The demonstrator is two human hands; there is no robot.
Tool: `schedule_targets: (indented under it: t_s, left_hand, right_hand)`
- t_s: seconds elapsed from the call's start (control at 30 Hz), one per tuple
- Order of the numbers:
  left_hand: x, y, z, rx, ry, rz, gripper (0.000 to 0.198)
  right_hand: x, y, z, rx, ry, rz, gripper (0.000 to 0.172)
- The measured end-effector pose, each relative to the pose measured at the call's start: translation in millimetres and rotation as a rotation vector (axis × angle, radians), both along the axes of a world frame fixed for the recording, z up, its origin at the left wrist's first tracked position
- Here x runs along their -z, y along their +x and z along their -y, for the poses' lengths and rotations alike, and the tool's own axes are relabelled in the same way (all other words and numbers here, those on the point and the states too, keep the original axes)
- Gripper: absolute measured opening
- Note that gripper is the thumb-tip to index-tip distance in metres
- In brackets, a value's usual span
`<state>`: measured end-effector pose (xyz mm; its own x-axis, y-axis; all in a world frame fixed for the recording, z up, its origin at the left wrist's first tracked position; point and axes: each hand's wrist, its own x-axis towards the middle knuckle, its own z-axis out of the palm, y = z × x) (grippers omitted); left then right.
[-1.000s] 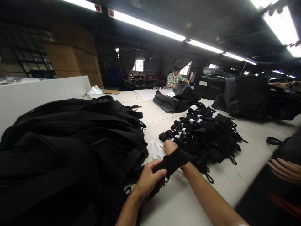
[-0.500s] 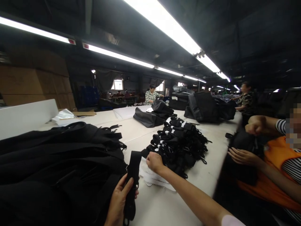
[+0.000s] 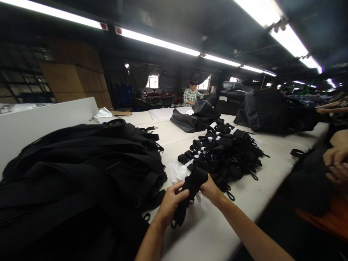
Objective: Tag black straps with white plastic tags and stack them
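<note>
A folded black strap pad (image 3: 189, 194) is gripped between both my hands above the white table (image 3: 206, 232). My left hand (image 3: 170, 203) wraps its fingers round the pad's middle. My right hand (image 3: 210, 189) pinches the pad's upper end from behind. A metal clip hangs from the pad's lower end. Small white plastic strips (image 3: 175, 173) lie on the table just beyond my hands. A heap of rolled black straps (image 3: 221, 154) with white labels sits just beyond my right hand.
A large pile of black bags (image 3: 81, 174) fills the left. More black bags (image 3: 195, 117) and a big upright one (image 3: 266, 110) stand farther back. Another person's hands (image 3: 335, 163) work at the right edge. A person in a checked shirt (image 3: 191, 95) stands at the far end.
My right hand came back from the white strips to the strap pad, so both hands now hold it. The pad swung from upright to slanting. The view shifted left.
</note>
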<state>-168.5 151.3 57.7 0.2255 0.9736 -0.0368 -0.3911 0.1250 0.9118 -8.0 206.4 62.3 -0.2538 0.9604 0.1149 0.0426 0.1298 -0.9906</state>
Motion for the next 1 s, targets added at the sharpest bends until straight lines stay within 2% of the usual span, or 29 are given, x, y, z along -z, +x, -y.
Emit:
schedule_targets:
  t_s: [0.07, 0.17, 0.23, 0.3, 0.4, 0.47, 0.57, 0.63, 0.77, 0.9, 0.93, 1.0]
  left_hand:
    - [5.7, -4, -4, -0.055, -0.010, -0.041, 0.053]
    - [10.5, -12, -9, -0.102, -0.040, -0.042, 0.052]
    - [9.7, -15, -9, -0.108, -0.056, -0.020, 0.049]
    - [7.2, -14, -8, -0.079, -0.069, 0.002, 0.048]
    - [4.3, -12, -6, -0.039, -0.119, -0.003, 0.059]
    - [2.5, -12, -5, -0.069, -0.154, -0.031, 0.066]
    - [-3.3, -14, -4, -0.152, -0.125, -0.066, 0.059]
    - [-7.8, -16, -3, -0.161, -0.072, -0.070, 0.053]
    - [-7.6, -12, -2, -0.052, 0.035, -0.065, 0.047]
    - [2.1, -5, -3, -0.021, -0.030, -0.003, 0.078]
    - [3.7, -4, -4, -0.007, -0.038, 0.005, 0.080]
    - [5.3, -4, -3, 0.060, -0.013, 0.012, 0.064]
  right_hand:
    - [-0.5, 9, -3, 0.049, 0.047, 0.041, 0.025]
    - [-7.8, 33, -15, 0.198, 0.131, 0.102, 0.021]
    - [-13.4, 49, -22, 0.307, 0.150, 0.112, 0.020]
    - [-16.6, 60, -26, 0.353, 0.129, 0.095, 0.025]
    - [-15.4, 61, -23, 0.299, 0.058, 0.043, 0.036]
    - [-12.2, 55, -17, 0.243, 0.013, -0.002, 0.041]
    - [-7.3, 43, -6, 0.173, -0.033, -0.053, 0.043]
    - [-4.8, 35, 0, 0.139, -0.048, -0.069, 0.042]
    - [0.6, 20, 7, 0.030, -0.044, -0.071, 0.040]
    - [6.5, 9, 9, -0.040, -0.062, -0.074, 0.047]
    - [7.6, 8, 9, -0.062, -0.073, -0.067, 0.049]
    - [9.3, 8, 10, -0.122, -0.101, -0.043, 0.051]
